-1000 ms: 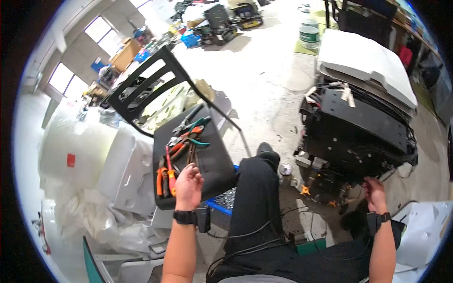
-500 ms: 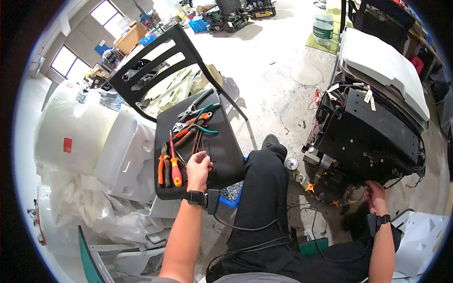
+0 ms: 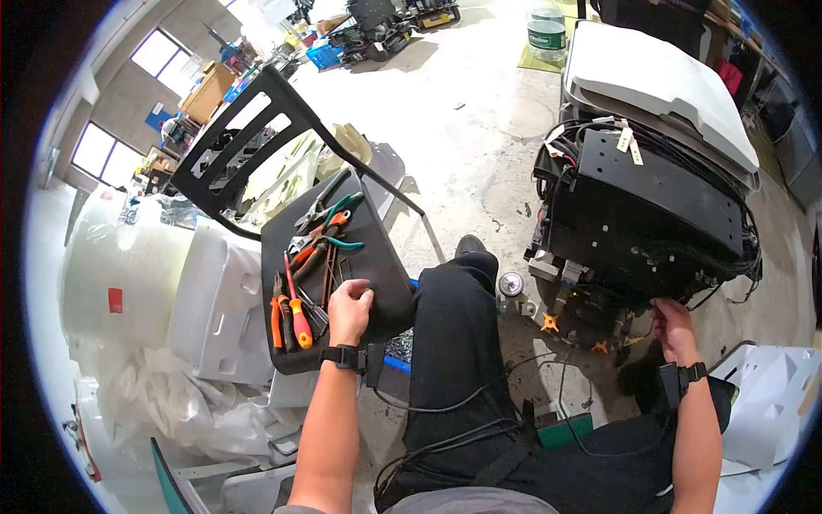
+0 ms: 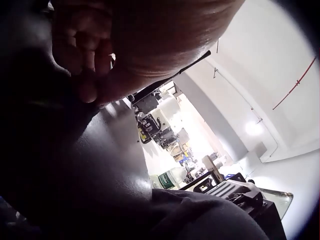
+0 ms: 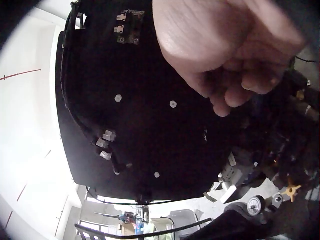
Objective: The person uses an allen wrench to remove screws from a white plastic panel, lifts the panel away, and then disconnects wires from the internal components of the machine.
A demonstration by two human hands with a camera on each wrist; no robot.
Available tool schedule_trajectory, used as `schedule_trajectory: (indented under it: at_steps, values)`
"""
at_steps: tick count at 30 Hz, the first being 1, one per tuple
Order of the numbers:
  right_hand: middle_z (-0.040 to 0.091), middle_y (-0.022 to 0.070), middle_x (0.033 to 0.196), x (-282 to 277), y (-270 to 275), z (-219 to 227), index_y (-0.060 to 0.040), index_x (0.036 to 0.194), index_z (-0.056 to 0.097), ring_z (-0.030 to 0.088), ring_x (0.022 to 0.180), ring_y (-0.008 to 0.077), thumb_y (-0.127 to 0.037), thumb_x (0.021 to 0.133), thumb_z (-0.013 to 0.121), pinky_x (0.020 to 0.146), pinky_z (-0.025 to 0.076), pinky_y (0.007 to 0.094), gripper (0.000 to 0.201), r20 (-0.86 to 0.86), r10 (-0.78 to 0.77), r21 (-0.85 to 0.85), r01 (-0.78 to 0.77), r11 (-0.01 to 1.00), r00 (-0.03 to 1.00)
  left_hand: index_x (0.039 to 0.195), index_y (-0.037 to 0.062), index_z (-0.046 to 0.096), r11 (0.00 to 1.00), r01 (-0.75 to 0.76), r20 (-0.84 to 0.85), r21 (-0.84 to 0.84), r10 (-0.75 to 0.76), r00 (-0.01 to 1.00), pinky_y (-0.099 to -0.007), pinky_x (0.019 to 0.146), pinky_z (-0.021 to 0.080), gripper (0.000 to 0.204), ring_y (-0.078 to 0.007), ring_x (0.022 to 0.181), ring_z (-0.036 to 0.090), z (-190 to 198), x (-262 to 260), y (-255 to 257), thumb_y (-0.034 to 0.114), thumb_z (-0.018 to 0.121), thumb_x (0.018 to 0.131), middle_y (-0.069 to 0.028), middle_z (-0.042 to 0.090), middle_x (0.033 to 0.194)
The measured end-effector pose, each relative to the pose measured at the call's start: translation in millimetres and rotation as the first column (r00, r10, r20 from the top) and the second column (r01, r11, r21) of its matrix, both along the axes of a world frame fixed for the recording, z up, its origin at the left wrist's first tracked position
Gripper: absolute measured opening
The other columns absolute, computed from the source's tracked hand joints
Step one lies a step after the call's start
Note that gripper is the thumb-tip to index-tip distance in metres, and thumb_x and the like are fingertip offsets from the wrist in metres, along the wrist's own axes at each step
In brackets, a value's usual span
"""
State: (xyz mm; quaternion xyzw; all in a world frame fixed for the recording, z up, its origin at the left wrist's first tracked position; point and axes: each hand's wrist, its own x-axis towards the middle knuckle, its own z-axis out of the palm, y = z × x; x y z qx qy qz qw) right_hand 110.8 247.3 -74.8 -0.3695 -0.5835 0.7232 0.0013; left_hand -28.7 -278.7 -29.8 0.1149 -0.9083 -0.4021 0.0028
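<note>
My left hand (image 3: 349,313) is over the near part of a black chair seat (image 3: 390,295), fingers bent, beside several L-shaped hex keys (image 3: 330,278). In the left wrist view its fingertips (image 4: 87,94) are in shadow close to the dark seat; I cannot tell whether they pinch something small. Left of the hand lie a red-and-yellow screwdriver (image 3: 300,324) and orange-handled pliers (image 3: 277,317). Farther up the seat are green-handled pliers (image 3: 347,244). My right hand (image 3: 672,330), fingers loosely curled with nothing visible in them, hangs by the lower edge of a black machine housing (image 3: 634,223).
A round gauge (image 3: 511,284) and orange star-shaped knobs (image 3: 549,323) are low on the machine. A cable (image 3: 462,413) crosses my lap between the wrist units. White panels (image 3: 224,300) and plastic wrap (image 3: 163,381) stand on the left. A water bottle (image 3: 546,34) is at the back.
My left hand has moved forward and right across the seat, past the screwdriver handle. The right hand stays by the machine's lower edge. The head view has shifted.
</note>
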Motion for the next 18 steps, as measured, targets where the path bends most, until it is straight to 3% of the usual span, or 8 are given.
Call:
schedule_trajectory:
  at_steps: [4,8,12,18]
  values:
    - [0.059,0.0010,0.069,2,2,-4,-0.0061,0.088,0.062,0.047,0.054,0.0082,-0.018,0.082,0.059,0.045,0.033,0.0232,0.013,0.010,-0.021,0.048,0.021,0.999,1.000,0.103,0.0003,0.057,0.958,-0.141,-0.165,-0.251,0.101,0.981,-0.0305,0.078,0.047,0.030,-0.0208,0.087,0.060,-6,-6,-10,0.010,0.064,0.076,-0.0136,0.063,0.095]
    - [0.059,0.0013,0.069,2,2,-4,-0.0059,0.087,0.062,0.047,0.054,0.0086,-0.018,0.083,0.058,0.047,0.034,0.0238,0.014,0.012,-0.007,0.018,0.007,1.000,1.000,0.105,0.0002,0.056,0.911,-0.095,-0.112,-0.402,0.054,0.992,-0.0328,0.078,0.047,0.031,-0.0239,0.088,0.061,-18,-16,-19,0.011,0.062,0.076,-0.0153,0.064,0.095]
    - [0.059,0.0017,0.068,5,4,-6,-0.0062,0.087,0.062,0.047,0.055,0.0089,-0.019,0.083,0.058,0.048,0.034,0.0239,0.014,0.026,-0.015,0.024,0.015,1.000,1.000,0.101,0.0012,0.056,0.939,-0.094,-0.076,-0.331,0.072,0.994,-0.0346,0.077,0.047,0.029,-0.0280,0.086,0.061,-5,-13,-5,0.013,0.061,0.076,-0.0156,0.063,0.090]
    - [0.059,0.0014,0.069,4,3,-6,-0.0058,0.088,0.062,0.047,0.054,0.0089,-0.018,0.084,0.057,0.048,0.035,0.0244,0.014,0.026,-0.004,0.034,0.004,0.999,1.000,0.097,0.0002,0.058,0.913,-0.079,-0.055,-0.400,0.062,0.997,-0.0341,0.074,0.048,0.030,-0.0274,0.080,0.063,8,-12,-1,0.014,0.064,0.070,-0.0160,0.065,0.084]
